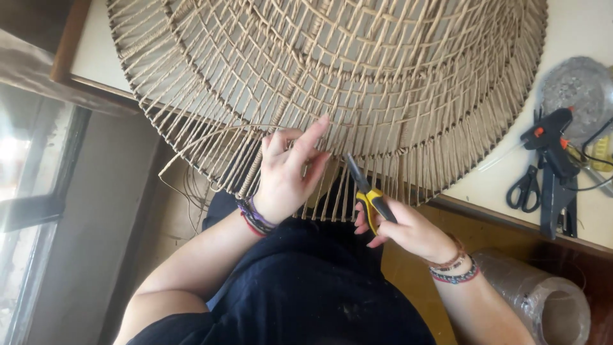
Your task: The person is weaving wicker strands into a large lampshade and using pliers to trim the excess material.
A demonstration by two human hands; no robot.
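Note:
A large round woven cord piece on a ring frame lies over the table edge, its loose fringe hanging toward my lap. My left hand pinches cords at the lower rim of the weave, fingers raised against the strands. My right hand holds yellow-handled scissors, their dark blades pointing up into the fringe just right of my left hand. Both wrists carry beaded bracelets.
On the white table at right lie a black glue gun, black scissors, a dark tool and a silvery dish. A clear plastic roll sits below the table. A window is at left.

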